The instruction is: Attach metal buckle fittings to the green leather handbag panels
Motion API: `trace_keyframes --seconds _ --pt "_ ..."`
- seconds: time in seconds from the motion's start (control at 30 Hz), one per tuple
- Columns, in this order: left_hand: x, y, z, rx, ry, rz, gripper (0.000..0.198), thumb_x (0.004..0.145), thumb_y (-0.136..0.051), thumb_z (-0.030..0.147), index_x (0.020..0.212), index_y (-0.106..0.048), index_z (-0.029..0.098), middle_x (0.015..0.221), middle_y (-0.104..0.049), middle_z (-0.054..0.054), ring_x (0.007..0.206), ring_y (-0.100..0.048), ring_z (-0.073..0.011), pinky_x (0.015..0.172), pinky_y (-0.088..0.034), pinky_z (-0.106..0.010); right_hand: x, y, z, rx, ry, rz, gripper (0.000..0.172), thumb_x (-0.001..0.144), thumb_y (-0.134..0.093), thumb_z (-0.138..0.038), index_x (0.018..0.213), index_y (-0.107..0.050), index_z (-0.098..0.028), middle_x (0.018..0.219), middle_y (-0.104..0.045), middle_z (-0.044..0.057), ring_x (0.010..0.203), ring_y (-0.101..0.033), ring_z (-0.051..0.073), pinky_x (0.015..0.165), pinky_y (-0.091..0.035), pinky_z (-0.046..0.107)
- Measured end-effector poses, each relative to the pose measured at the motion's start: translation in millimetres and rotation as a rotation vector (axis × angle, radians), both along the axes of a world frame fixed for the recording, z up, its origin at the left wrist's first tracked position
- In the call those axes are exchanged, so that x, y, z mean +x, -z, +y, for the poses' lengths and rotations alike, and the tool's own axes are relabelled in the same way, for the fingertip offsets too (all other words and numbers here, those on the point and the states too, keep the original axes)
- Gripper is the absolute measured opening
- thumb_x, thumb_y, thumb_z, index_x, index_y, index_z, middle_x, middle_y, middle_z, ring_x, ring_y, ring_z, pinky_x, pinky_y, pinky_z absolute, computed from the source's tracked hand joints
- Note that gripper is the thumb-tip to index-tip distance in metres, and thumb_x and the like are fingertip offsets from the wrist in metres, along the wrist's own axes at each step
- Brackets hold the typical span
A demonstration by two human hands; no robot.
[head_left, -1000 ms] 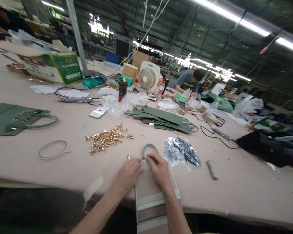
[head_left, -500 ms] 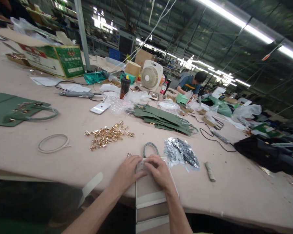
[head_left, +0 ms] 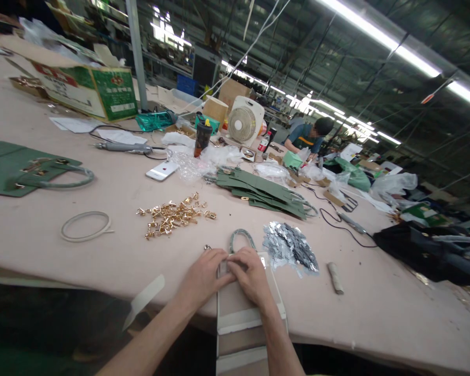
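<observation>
A pale bag panel [head_left: 238,300] with light cross strips hangs over the table's front edge. A grey-green loop handle [head_left: 242,232] rises from its top end. At the panel's upper left, my left hand [head_left: 206,274] pinches with its fingertips near the top edge. My right hand [head_left: 250,271] lies over the upper middle, thumb and fingers closed at the same edge, nearly touching the left. Whatever small part lies between the fingertips is hidden. Gold-coloured metal fittings [head_left: 172,215] lie in a heap beyond my left hand. Right of the handle is a pile of thin silver metal plates [head_left: 290,248].
Stacked green bag panels [head_left: 258,190] lie behind the handle. Another green panel [head_left: 19,172], a cream cord loop [head_left: 85,226] and a phone [head_left: 162,171] are leftward. On the right are a small roll [head_left: 335,278] and a black bag [head_left: 423,250]. A person [head_left: 307,137] works across the table.
My right hand has shifted slightly left, baring a small shiny spot at the panel's upper right. My left hand stays at about the same place on the panel.
</observation>
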State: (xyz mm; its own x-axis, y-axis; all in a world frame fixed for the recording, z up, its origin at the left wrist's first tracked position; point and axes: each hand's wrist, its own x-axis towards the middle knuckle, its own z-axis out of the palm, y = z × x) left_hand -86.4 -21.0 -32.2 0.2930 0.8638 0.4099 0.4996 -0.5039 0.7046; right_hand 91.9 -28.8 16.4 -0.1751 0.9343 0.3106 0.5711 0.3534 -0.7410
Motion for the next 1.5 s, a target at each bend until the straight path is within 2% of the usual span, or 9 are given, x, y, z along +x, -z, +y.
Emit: trace_keyframes --seconds 0.17,0.33,0.6,0.73,0.97,1.07,1.23,1.4,1.5 --pt "-0.4 0.3 0.9 0.019 -0.007 0.006 0.039 0.086 -0.079 0.037 0.121 -0.067 0.025 0.122 -0.072 -0.007 0.116 -0.066 -0.0256 0.101 -0.056 -0.043 -0.2 1.5 3.2 0.004 -0.026 -0.059 0.011 0.089 -0.071 -0.019 0.094 -0.079 -0.026 0.087 -0.073 0.003 0.095 -0.063 0.023 0.093 -0.047 0.038" --pt "-1.3 2.2 2.6 0.027 0.016 0.038 0.036 0.087 -0.077 0.032 0.121 -0.067 0.025 0.124 -0.073 -0.006 0.118 -0.067 -0.0252 0.105 -0.056 -0.043 -5.4 6.1 -0.5 0.079 0.065 -0.102 0.016 0.087 -0.074 -0.017 0.098 -0.077 -0.028 0.098 -0.072 0.005 0.101 -0.063 0.025 0.096 -0.047 0.04" --pt "-1.1 34.2 22.9 0.107 -0.001 0.068 0.05 0.086 -0.066 0.067 0.117 -0.069 0.028 0.12 -0.076 -0.006 0.112 -0.072 -0.0306 0.101 -0.058 -0.045 7.4 10.4 -24.2 0.278 0.2 0.233 0.018 0.093 -0.068 -0.027 0.109 -0.075 -0.028 0.102 -0.075 0.006 0.101 -0.068 0.024 0.094 -0.054 0.039" --pt "-0.4 35.9 24.7 0.093 -0.005 0.105 0.055 0.086 -0.062 0.071 0.118 -0.069 0.028 0.122 -0.075 -0.006 0.115 -0.07 -0.0316 0.105 -0.056 -0.048 45.8 9.7 -31.5 0.275 0.447 0.327 0.023 0.1 -0.058 -0.039 0.105 -0.075 -0.025 0.101 -0.075 0.007 0.099 -0.069 0.023 0.092 -0.055 0.036" --pt "-3.3 48.0 29.8 0.031 0.011 0.16 0.055 0.086 -0.06 0.069 0.121 -0.068 0.027 0.127 -0.075 -0.006 0.12 -0.069 -0.0322 0.108 -0.055 -0.049 166.1 28.1 -21.8 0.275 1.043 0.559 0.048 0.096 -0.055 -0.054 0.115 -0.072 -0.014 0.104 -0.077 0.012 0.094 -0.069 0.024 0.08 -0.055 0.032" --pt "-2.7 60.3 35.0 0.019 -0.006 0.178 0.059 0.084 -0.061 0.071 0.121 -0.068 0.026 0.126 -0.075 -0.006 0.12 -0.069 -0.0333 0.108 -0.054 -0.05 194.2 37.1 -24.8 0.306 1.069 0.537 0.044 0.091 -0.062 -0.052 0.11 -0.074 -0.013 0.108 -0.077 0.013 0.101 -0.069 0.027 0.086 -0.053 0.034" --pt "-2.5 65.7 36.5 0.023 0.007 0.166 0.059 0.084 -0.06 0.07 0.122 -0.067 0.025 0.128 -0.074 -0.007 0.121 -0.068 -0.0331 0.11 -0.052 -0.048 203.2 45.6 -22.0 0.301 0.952 0.314 0.037 0.095 -0.057 -0.044 0.116 -0.072 -0.018 0.118 -0.074 0.011 0.108 -0.066 0.026 0.09 -0.051 0.033" --pt "-4.3 68.5 36.6 -0.003 0.017 0.176 0.059 0.085 -0.06 0.069 0.124 -0.064 0.024 0.127 -0.073 -0.008 0.122 -0.067 -0.0331 0.11 -0.052 -0.05 225.1 46.6 -11.6 0.357 1.092 0.14 0.037 0.098 -0.046 -0.036 0.117 -0.07 -0.016 0.119 -0.069 0.015 0.11 -0.062 0.027 0.094 -0.049 0.038" --pt "-5.6 74.4 39.1 0.015 0.019 0.168 0.055 0.086 -0.06 0.067 0.123 -0.065 0.025 0.127 -0.074 -0.007 0.122 -0.067 -0.0332 0.109 -0.052 -0.049 234.6 46.2 -6.8 0.348 1.059 0.087 0.035 0.097 -0.048 -0.035 0.115 -0.072 -0.017 0.116 -0.07 0.014 0.11 -0.062 0.028 0.099 -0.047 0.04"
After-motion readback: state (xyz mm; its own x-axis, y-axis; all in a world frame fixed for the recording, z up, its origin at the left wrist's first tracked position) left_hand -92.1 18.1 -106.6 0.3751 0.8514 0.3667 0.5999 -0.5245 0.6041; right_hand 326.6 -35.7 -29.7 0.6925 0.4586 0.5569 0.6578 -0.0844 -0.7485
